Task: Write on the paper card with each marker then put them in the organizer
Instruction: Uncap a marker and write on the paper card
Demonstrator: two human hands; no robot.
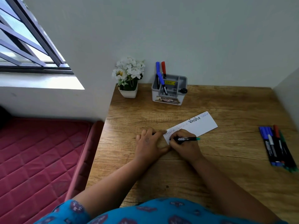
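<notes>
Plainly, with the right hand (182, 143) clamped on the green marker (186, 139) and the left hand (149, 143) pressing flat, fingers spread, beside it, the paper card (191, 126) could slide and smear wet ink.

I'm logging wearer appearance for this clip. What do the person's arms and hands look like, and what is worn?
Both forearms are bare, and I see nothing worn on the left hand or right hand. The garment is bright blue with dark purple patches; its short sleeve shows on the left.

The right hand (184, 145) grips a green-ended marker (188, 139), tip on the paper card (194, 126) (four words already written). The left hand (149, 143) pins the card's near end to the counter (210, 167). Organizer (169, 89) holds three markers.
</notes>
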